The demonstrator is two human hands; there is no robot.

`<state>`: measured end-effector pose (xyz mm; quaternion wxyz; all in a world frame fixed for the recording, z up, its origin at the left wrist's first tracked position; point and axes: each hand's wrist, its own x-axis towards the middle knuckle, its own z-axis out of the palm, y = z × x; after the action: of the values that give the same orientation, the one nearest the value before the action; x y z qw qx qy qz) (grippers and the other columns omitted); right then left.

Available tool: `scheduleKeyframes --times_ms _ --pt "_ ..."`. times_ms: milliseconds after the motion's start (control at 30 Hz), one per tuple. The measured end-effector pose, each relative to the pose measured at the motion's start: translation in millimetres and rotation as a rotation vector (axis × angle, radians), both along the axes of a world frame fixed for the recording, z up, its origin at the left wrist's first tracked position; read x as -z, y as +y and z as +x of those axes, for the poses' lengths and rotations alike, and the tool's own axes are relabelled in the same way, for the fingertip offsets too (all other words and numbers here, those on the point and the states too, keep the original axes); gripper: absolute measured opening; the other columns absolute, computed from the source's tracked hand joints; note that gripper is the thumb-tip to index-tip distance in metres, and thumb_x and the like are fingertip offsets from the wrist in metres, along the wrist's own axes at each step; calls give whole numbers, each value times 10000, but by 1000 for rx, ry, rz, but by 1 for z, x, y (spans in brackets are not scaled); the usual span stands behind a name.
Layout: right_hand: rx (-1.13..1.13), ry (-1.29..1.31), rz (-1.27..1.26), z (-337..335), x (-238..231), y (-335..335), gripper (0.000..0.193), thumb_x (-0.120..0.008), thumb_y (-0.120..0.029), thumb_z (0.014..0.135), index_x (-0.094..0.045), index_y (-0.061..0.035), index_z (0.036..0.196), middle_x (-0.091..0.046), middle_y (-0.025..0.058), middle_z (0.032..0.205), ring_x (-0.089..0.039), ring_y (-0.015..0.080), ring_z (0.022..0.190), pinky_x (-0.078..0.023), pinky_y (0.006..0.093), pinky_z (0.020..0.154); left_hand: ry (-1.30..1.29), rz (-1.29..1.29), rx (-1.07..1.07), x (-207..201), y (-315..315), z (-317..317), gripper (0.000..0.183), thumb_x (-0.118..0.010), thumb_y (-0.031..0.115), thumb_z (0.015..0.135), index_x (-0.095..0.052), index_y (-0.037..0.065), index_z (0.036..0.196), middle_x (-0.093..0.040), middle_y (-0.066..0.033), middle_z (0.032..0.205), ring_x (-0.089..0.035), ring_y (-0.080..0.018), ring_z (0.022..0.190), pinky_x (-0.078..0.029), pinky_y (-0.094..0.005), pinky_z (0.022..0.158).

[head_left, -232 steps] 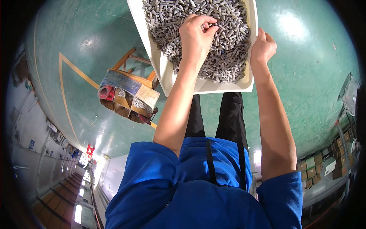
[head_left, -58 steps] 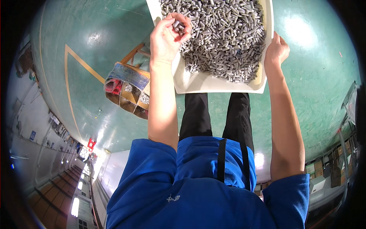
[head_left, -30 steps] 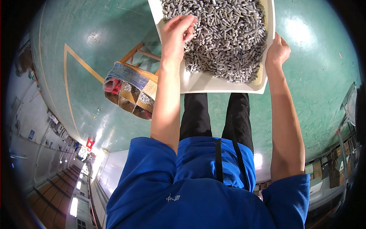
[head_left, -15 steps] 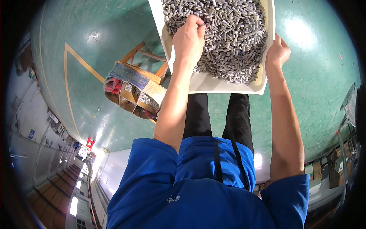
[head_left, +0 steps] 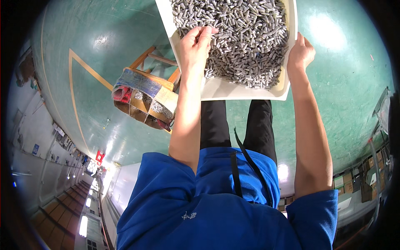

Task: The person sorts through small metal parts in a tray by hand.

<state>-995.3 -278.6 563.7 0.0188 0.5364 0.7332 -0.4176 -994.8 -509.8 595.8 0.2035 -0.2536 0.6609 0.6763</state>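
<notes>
A cream-coloured tray (head_left: 246, 95) full of small grey metal cylinder-shaped pieces (head_left: 246, 41) is in front of me, above my legs. Along its right side, my right hand (head_left: 301, 52) is closed round the rim. My left hand (head_left: 196, 45) is over the left part of the pieces, thumb and fingers drawn together in a pinch at the edge of the heap. Whatever may be between those fingertips is too small to make out. The tray's far end runs out of the picture.
Left of the tray is a wooden stool (head_left: 143, 56) with a divided cardboard box (head_left: 137, 79); its compartments hold a red item (head_left: 121, 94) and small metal pieces. A yellow line (head_left: 91, 70) crosses the green floor (head_left: 333, 96). Cardboard boxes (head_left: 366, 196) stand at the lower right.
My left hand has moved left and slightly nearer over the pieces. The tray has shifted a little to the left, with my right hand still on its rim.
</notes>
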Motion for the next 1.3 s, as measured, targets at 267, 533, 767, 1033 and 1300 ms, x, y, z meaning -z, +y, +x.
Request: scheduleKeyframes --times_ms 267,533,767,1033,1300 --pt "-15 1 17 -1 -2 -1 337 -556 -259 772 -636 40 905 -614 100 766 -525 164 689 -424 312 689 330 -377 143 15 13 -3 136 -559 129 829 -640 49 904 -551 -25 647 -499 -109 548 -386 -242 500" --pt "24 -14 -4 -3 -8 -3 323 -558 -246 772 -641 25 926 -629 107 810 -545 165 718 -429 307 707 355 -484 128 13 23 -7 125 -612 95 779 -622 22 880 -627 -70 751 -556 -136 616 -439 -252 596" --pt "23 10 -4 0 -1 2 315 -560 -234 767 -643 19 934 -631 106 813 -551 167 727 -433 301 707 -44 339 -229 0 1 -4 182 -570 136 842 -575 -9 951 -399 57 580 -321 -24 479 -235 -161 408" --pt "-1 6 -9 0 -2 -3 335 -564 -242 760 -637 29 943 -629 104 804 -544 167 714 -431 306 708 37 743 -337 -11 -15 -10 198 -499 223 788 -518 29 823 -453 -68 750 -412 -182 707 -346 -285 584" --pt "28 0 8 -5 -11 -16 328 -569 -247 764 -641 27 930 -624 105 801 -534 161 704 -430 301 694 114 18 -203 -3 -18 -22 205 -518 177 877 -600 7 957 -429 53 600 -333 -19 502 -229 -158 408"
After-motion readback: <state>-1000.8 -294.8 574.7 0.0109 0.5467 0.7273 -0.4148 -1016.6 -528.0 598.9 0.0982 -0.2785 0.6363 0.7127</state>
